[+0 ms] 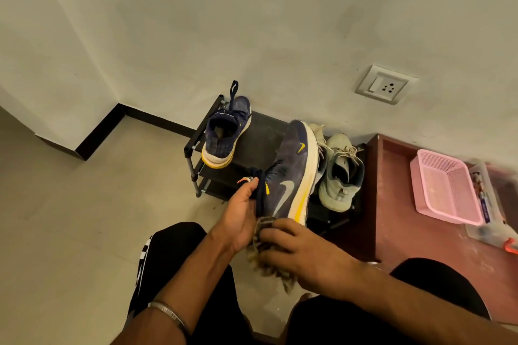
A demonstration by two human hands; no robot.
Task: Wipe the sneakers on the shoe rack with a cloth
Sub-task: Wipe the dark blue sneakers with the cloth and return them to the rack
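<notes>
Left hand [243,211] grips sneaker [291,173]; right hand [294,246] presses cloth [266,253].

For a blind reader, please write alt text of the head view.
Left hand holds a navy sneaker; right hand presses a cloth to its heel. Its mate and grey sneakers sit on a black shoe rack.

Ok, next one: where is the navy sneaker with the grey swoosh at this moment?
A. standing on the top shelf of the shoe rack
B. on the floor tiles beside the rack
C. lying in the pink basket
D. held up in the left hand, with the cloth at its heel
D: the left hand grips the navy sneaker off the shoe rack, while the right hand holds the cloth against its heel end.
</notes>
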